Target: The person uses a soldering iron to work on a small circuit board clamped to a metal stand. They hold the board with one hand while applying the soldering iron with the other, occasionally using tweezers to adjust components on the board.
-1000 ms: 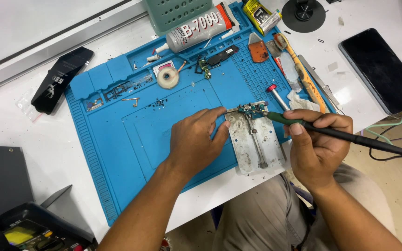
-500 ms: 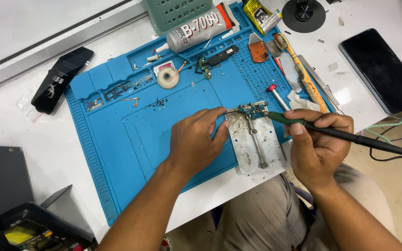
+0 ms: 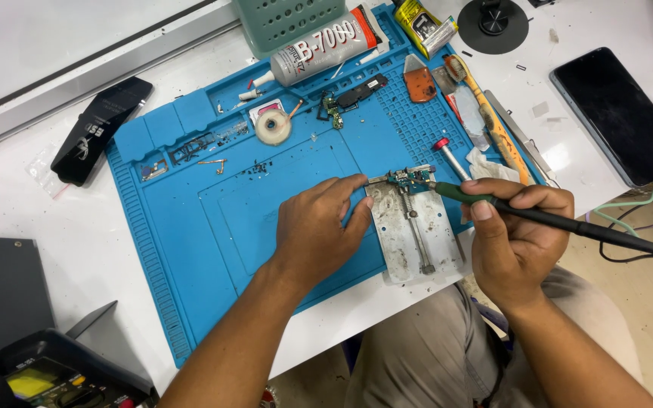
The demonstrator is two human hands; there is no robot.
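A person is sitting at a white workbench, seen from above, both forearms reaching up from the lower edge of the frame. In the centre, the left hand [image 3: 317, 230] is closing thumb and forefinger on thin metal tweezers [image 3: 378, 180], whose tips are pointing right at a small circuit board [image 3: 410, 180]. That board is sitting clamped at the top end of a scuffed metal holder plate [image 3: 416, 234], just right of centre on a blue silicone work mat [image 3: 190, 249]. At right, the right hand [image 3: 519, 238] is curling shut in a pen grip around a soldering iron [image 3: 568, 224], its green-collared tip touching, or nearly touching, the board's right side.

To do this well, I judge the heel of each hand should be resting on the mat or plate, the tweezers pinning the part lightly, and the iron touching only briefly.

Farther off, toward the top, a tape roll [image 3: 273, 127], a glue tube [image 3: 326, 45] and a dark phone [image 3: 620, 115] are lying.
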